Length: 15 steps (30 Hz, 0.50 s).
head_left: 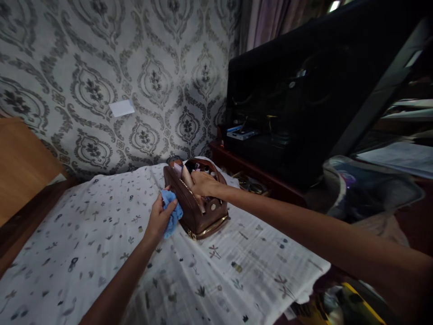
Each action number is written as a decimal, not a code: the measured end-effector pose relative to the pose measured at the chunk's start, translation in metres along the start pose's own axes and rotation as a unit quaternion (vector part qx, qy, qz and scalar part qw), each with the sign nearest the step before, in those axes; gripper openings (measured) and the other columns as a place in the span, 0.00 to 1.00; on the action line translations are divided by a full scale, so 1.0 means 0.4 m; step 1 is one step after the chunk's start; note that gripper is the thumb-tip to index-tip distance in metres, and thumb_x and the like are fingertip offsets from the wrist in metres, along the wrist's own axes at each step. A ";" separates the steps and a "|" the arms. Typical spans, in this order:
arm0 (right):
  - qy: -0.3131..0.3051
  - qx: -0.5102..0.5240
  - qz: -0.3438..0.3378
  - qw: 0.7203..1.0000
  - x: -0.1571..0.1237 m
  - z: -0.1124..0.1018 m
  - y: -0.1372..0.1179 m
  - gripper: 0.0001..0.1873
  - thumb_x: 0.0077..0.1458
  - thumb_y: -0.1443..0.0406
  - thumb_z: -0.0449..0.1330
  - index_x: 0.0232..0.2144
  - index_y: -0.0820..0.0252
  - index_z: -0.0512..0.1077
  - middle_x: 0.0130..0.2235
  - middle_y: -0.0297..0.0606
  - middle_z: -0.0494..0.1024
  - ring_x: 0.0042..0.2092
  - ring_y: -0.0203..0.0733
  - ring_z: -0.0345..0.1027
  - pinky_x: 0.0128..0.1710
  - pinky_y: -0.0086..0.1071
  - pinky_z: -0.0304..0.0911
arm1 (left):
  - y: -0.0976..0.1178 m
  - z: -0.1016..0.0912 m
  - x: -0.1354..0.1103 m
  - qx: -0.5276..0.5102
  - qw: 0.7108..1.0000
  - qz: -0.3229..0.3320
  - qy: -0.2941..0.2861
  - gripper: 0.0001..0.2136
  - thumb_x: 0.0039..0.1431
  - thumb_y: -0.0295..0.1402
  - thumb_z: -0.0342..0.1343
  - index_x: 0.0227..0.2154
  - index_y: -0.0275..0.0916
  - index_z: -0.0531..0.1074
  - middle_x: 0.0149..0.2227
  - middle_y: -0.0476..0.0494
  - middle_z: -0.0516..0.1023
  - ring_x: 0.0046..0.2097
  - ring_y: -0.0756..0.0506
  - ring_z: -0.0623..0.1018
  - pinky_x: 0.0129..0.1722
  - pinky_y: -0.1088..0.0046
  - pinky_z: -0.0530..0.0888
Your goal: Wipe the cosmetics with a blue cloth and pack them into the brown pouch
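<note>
A brown zippered toiletry bag [203,221] stands open on a white patterned cloth [111,225], with several small bottles and tubes showing in its mouth. My left hand [160,214] is closed on a blue cloth [172,216] and rests against the bag's left side. Into the bag's opening reaches my right hand [202,184]; its fingers are down among the contents and hidden, so whether they grip anything does not show.
A large black television [287,99] stands at the right on a dark red cabinet. Beside it are a clear plastic bag [365,185] and papers [402,158]. A brown wooden panel [23,167] is at the left. Behind is a patterned wall with a white switch plate [122,108].
</note>
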State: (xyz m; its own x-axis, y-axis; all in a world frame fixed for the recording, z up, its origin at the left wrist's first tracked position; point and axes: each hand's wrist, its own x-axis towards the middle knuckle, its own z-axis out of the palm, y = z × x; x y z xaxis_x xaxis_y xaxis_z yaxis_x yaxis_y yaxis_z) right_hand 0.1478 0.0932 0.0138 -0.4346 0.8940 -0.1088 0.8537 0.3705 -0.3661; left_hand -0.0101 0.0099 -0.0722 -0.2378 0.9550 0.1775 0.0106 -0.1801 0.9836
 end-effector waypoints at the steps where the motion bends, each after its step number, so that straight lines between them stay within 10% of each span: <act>1: 0.008 0.008 0.005 1.000 0.000 -0.001 0.004 0.17 0.48 0.67 0.67 0.42 0.67 0.77 0.41 0.52 0.82 0.44 0.54 0.78 0.34 0.32 0.67 | -0.002 -0.002 0.000 0.002 1.000 -0.001 -0.002 0.29 0.47 0.45 0.67 0.51 0.38 0.71 0.40 0.46 0.77 0.40 0.47 0.76 0.43 0.72 0.73; 15: 0.120 -0.001 0.012 0.993 -0.010 -0.025 0.009 0.31 0.56 0.55 0.64 0.57 0.61 0.63 0.50 0.48 0.78 0.51 0.54 0.74 0.46 0.37 0.67 | -0.018 -0.011 0.003 0.002 1.000 -0.009 -0.023 0.31 0.50 0.44 0.66 0.57 0.41 0.68 0.37 0.50 0.75 0.35 0.50 0.74 0.38 0.75 0.73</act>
State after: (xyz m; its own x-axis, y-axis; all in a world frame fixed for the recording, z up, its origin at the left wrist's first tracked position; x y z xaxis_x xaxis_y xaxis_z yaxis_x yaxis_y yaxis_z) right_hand 0.1556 0.0933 0.0221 -0.3338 0.9367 0.1058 0.8632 0.3488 -0.3650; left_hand -0.0147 0.0112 -0.0794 -0.1932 0.9680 0.1601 0.0111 -0.1610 0.9869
